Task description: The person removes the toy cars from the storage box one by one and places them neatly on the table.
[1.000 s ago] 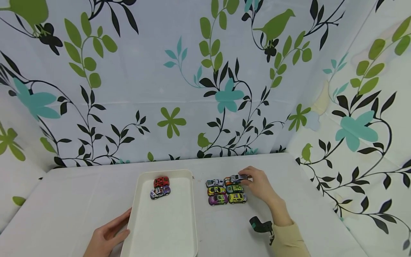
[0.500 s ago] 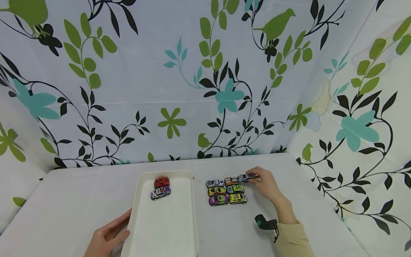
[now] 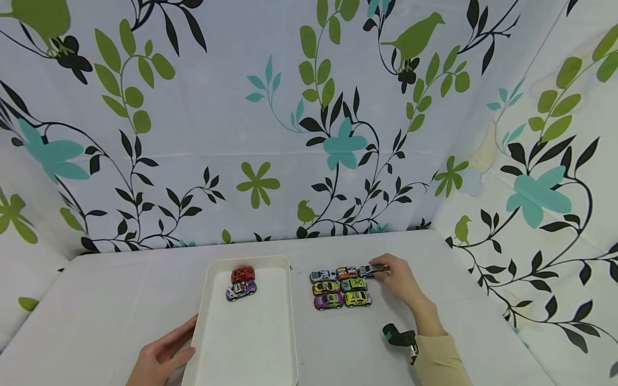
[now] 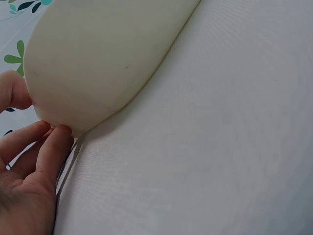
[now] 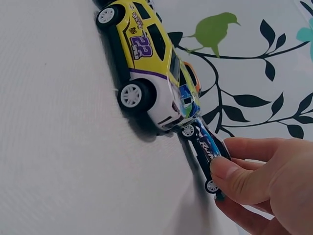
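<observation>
While the white cloth-covered table (image 3: 338, 348) fills the lower half of the head view, backed by a curtain printed with green and teal leaves and birds (image 3: 309, 107), the action sits in two spots on it. Biggest piece in play: the long cream rectangular plastic tray (image 3: 246, 343), and the left hand (image 3: 161, 356) rests against its near left corner, fingers fairly straight, touching the wall rather than wrapping it; the left wrist view shows fingertips (image 4: 54, 142) against the rounded base.

Inside the tray, at the far end, sit two toy cars already: a red one (image 3: 243, 274) and just in front of it a white-and-purple one (image 3: 241, 289), touching or nearly so. So two are in, as it looks.

Over to the right of the tray, well clear of it, a tight block of small toy cars (image 3: 338, 287) stands in rows on the cloth: silver, orange, yellow, green, purple, yellow-green. Six there, none yet in the tray.

And at the far right end of the back row, the right hand (image 3: 401, 279) pinches a small dark blue-and-silver toy car (image 3: 372, 269) between thumb and fingers; the right wrist view shows it clamped (image 5: 208, 149), wheels apparently on the cloth, nose against a yellow number-22 car (image 5: 146, 63).

By my reckoning, seven cars remain outside, this one in hand.
</observation>
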Demonstrator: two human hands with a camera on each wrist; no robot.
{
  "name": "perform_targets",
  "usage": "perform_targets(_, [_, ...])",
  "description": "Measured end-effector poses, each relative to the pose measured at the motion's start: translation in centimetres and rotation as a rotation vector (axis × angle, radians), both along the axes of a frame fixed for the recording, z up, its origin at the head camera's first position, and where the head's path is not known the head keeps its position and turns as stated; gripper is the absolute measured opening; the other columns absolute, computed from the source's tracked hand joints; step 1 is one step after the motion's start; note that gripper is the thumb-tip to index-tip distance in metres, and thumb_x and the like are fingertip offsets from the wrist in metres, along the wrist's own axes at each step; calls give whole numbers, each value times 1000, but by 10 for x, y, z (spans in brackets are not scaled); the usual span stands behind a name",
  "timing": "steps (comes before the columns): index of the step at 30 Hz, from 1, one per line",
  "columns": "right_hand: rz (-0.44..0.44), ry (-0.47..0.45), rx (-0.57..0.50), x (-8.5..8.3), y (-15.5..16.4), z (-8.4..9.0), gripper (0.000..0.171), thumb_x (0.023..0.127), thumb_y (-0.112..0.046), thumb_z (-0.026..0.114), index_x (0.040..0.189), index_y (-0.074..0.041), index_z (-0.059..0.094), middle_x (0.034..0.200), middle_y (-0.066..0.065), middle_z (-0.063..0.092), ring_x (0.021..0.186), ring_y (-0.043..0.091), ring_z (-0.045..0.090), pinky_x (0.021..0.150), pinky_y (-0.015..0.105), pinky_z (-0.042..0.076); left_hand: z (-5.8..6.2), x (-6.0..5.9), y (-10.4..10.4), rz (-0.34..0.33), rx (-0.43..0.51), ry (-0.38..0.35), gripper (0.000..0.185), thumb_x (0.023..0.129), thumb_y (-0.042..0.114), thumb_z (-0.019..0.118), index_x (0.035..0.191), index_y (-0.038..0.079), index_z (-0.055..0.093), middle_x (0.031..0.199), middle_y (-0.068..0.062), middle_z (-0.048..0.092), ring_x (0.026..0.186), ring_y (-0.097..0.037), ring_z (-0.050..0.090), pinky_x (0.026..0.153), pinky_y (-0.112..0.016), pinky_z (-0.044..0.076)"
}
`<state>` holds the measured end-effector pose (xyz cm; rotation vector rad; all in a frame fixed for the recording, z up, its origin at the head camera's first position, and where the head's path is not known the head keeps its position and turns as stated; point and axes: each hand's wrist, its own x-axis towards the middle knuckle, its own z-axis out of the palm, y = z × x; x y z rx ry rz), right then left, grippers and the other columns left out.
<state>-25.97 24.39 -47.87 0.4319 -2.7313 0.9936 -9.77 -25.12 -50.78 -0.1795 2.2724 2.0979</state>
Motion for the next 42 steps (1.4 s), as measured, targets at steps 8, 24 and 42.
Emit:
perform_targets(8, [17,-4,1,-2,0,-4,32,81,15,72,108,-1,73,109,14,70,99,34,69,87,45,58,0,1,-1,-1,-2,17,61,91,4,71,143,-13,44,122,24,63,108,11,58,84,-14,54])
perform_targets(24, [-14,-81,19,1,-4,0,38,84,16,63,118,-1,70,119,17,67,107,36,66,91,48,56,-2,0,-2,11,-21,-15,62,91,7,72,144,-11,44,121,25,62,108,13,57,84,-15,55])
perform_targets(42, [-7,-53,45,1,-4,0,38,83,19,62,115,-1,70,117,17,68,107,36,66,91,49,56,1,-2,-2,1,-17,-38,64,91,9,72,145,-10,44,121,25,61,108,13,56,84,-14,54])
